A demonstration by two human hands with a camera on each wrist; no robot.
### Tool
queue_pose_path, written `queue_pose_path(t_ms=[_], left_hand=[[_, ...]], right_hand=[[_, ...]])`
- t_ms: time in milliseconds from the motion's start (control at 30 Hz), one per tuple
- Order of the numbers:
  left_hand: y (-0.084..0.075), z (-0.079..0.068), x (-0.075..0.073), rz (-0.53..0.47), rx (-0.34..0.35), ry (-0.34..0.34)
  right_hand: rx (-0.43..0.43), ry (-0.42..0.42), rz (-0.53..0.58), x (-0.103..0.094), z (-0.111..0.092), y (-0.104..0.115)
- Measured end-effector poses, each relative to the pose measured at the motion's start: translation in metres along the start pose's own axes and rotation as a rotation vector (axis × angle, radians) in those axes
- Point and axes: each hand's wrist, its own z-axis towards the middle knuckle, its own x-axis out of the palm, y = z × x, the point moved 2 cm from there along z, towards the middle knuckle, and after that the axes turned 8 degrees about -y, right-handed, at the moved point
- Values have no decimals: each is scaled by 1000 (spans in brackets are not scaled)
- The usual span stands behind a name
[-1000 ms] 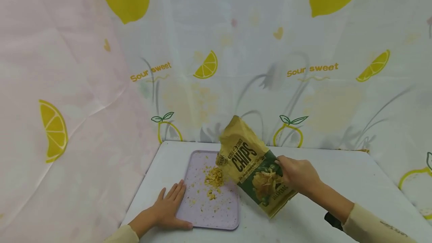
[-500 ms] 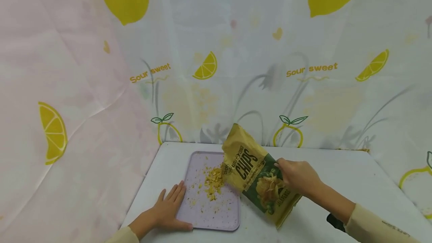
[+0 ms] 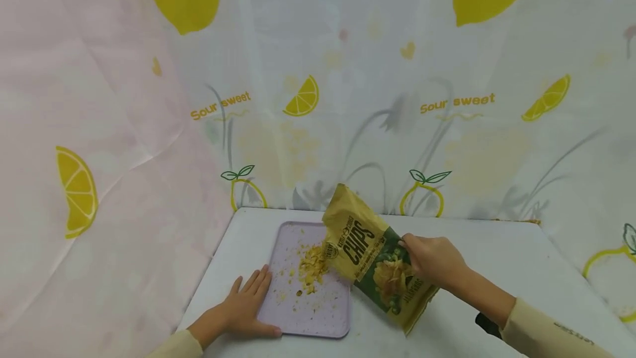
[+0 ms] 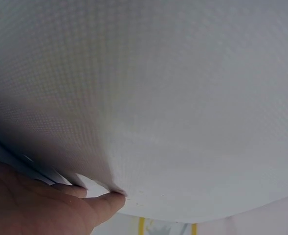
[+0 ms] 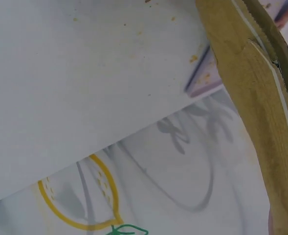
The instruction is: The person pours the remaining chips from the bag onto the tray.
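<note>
While the flat left hand [image 3: 244, 306] touches the tray's left edge [image 3: 275, 248], the right hand [image 3: 437, 261] grips a bag [image 3: 367, 256].

A white table [image 3: 497, 253] bears a lilac tray [image 3: 328, 319] and scattered crumbs [image 5: 193, 58].

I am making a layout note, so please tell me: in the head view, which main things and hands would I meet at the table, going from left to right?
Left hand → lilac tray → chips bag → right hand.
</note>
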Motion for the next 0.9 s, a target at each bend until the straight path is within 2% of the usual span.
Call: queue_pose_path(t_ms=[133,333,433,500,633,700,900], left_hand=[[0,2,1,0,-1,-10],[3,1,2,2,-6,-4],[3,0,2,-4,-11,0],[2,0,2,-11,-16,2],[0,0,3,-14,-13,11],[1,0,3,-4,-14,12],[3,1,2,9,-12,3]], right_hand=[[16,-25,-1,0,3,-2],[-2,32,-10,5,-4,4],[-10,30,-9,5,-5,3],[-13,8,-9,3,-3,1],[-2,-90,-12,-2,0,-4],[-5,-102,-9,-2,0,-5],[-13,-30,24,4,-1,0]])
